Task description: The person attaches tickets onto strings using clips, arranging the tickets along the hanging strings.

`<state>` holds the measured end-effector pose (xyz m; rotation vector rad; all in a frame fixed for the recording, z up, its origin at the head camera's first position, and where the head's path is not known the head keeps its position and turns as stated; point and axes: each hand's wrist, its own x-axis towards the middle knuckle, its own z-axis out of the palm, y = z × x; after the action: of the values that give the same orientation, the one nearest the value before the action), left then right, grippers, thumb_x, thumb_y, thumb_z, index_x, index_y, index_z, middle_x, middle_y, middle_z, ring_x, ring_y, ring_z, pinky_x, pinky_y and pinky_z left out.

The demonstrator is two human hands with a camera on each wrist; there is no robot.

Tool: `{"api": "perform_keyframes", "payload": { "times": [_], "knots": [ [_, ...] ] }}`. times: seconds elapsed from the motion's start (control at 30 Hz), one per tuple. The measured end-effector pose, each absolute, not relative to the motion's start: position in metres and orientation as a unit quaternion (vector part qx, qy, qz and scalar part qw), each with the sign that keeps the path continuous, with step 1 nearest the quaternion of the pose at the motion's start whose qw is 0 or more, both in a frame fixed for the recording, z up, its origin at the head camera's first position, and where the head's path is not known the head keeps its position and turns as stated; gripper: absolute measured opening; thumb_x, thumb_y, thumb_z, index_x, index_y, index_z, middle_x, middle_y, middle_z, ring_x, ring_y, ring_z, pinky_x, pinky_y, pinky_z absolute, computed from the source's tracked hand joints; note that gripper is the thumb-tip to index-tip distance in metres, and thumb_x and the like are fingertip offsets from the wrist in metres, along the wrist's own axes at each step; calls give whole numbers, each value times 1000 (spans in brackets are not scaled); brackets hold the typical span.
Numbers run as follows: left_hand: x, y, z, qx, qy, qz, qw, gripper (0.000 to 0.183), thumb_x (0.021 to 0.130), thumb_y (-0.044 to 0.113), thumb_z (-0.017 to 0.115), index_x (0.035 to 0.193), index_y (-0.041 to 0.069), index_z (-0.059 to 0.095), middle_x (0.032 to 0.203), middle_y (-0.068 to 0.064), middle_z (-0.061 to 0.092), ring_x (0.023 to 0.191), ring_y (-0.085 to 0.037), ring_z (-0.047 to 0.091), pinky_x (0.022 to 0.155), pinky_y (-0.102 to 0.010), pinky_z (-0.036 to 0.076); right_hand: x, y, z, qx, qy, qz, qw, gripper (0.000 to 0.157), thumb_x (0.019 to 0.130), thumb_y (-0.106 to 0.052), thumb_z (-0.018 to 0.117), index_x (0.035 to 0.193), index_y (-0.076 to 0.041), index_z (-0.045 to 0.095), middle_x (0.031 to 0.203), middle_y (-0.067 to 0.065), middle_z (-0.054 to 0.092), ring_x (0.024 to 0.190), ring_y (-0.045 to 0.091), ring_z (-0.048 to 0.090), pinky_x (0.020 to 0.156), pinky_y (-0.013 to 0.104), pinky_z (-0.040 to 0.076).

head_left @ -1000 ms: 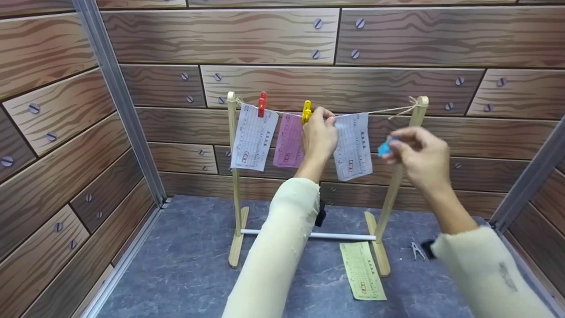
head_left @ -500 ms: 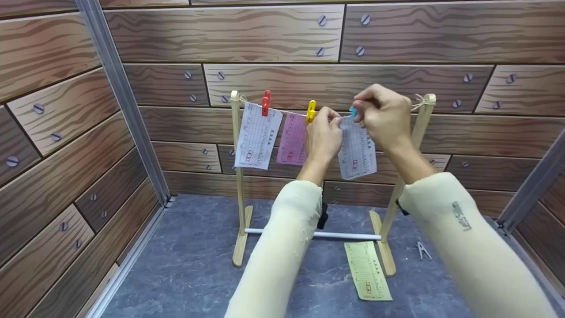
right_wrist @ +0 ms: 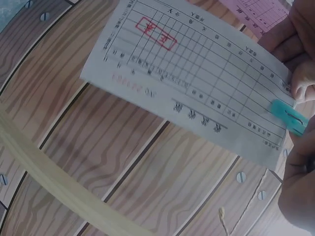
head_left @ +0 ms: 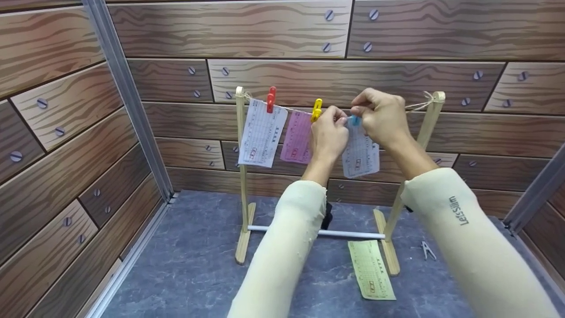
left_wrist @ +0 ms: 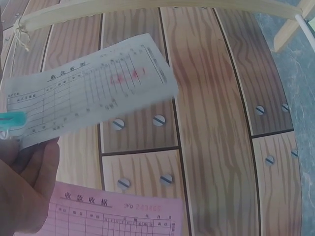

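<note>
Marbled blue-grey surface [head_left: 190, 265] forms the floor of the work area. Count: four slips, four clips. Nearest, flat on the surface, lie one yellow-green slip [head_left: 372, 270] and, to its right, one grey clip [head_left: 427, 251]. One wooden stand [head_left: 242, 185] comprises two posts, two feet, one white crossbar [head_left: 353, 234] and one string [head_left: 417, 106] tied between the post tops. Both hands are raised to the string. Left hand [head_left: 329, 136] pinches the upper left corner of the first white slip [head_left: 360, 154]; right hand [head_left: 385, 118] grips one blue clip [head_left: 354, 120], thumb and fingers together, at that slip's top edge. Further left hang one pink slip [head_left: 295, 138] with one yellow clip [head_left: 316, 110], then a second white slip [head_left: 263, 132] with one red clip [head_left: 271, 100]. Background: plank-patterned rear wall [head_left: 265, 31], joined to the left wall [head_left: 53, 106] along one grey corner profile [head_left: 130, 101].
</note>
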<state>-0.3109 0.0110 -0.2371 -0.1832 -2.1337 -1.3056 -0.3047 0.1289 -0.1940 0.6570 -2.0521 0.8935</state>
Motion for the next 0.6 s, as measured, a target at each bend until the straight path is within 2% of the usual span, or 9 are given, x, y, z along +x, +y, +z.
{"api": "perform_keyframes", "payload": {
  "times": [0.1, 0.23, 0.3, 0.5, 0.6],
  "knots": [
    [-310, 11, -238, -70, -812, -489, 311, 8, 94, 12, 68, 87, 14, 67, 87, -1, 71, 84, -22, 64, 70, -34, 47, -301, 130, -193, 240, -829, 349, 365, 7, 86, 8, 72, 90, 2, 74, 83, 14, 74, 55, 5, 55, 47, 12, 38],
    [-309, 10, -237, -70, -817, -480, 311, 8, 94, 14, 68, 87, 14, 67, 85, 0, 71, 82, -22, 64, 69, -34, 47, -298, 132, -191, 218, -855, 361, 303, 13, 90, 7, 67, 102, 3, 72, 92, 19, 74, 63, 19, 65, 44, 16, 44],
    [-309, 10, -239, -67, -823, -474, 307, 7, 95, 16, 68, 87, 15, 67, 85, 0, 70, 82, -21, 64, 69, -35, 47, -297, 133, -191, 209, -866, 365, 272, 16, 92, 6, 66, 108, 4, 70, 96, 21, 73, 65, 22, 67, 44, 18, 47],
    [-309, 10, -245, -62, -836, -460, 294, 6, 96, 19, 67, 91, 17, 68, 84, 3, 68, 80, -19, 63, 70, -34, 46, -295, 136, -191, 182, -886, 375, 205, 23, 96, -2, 66, 119, 1, 66, 98, 24, 72, 50, 12, 60, 46, 22, 50],
    [-308, 9, -247, -63, -838, -456, 291, 5, 98, 20, 65, 95, 18, 68, 84, 3, 68, 81, -19, 63, 71, -35, 47, -293, 137, -190, 178, -894, 370, 180, 32, 97, -6, 67, 128, 0, 63, 108, 22, 69, 53, 12, 61, 48, 23, 52]
  ]
}}
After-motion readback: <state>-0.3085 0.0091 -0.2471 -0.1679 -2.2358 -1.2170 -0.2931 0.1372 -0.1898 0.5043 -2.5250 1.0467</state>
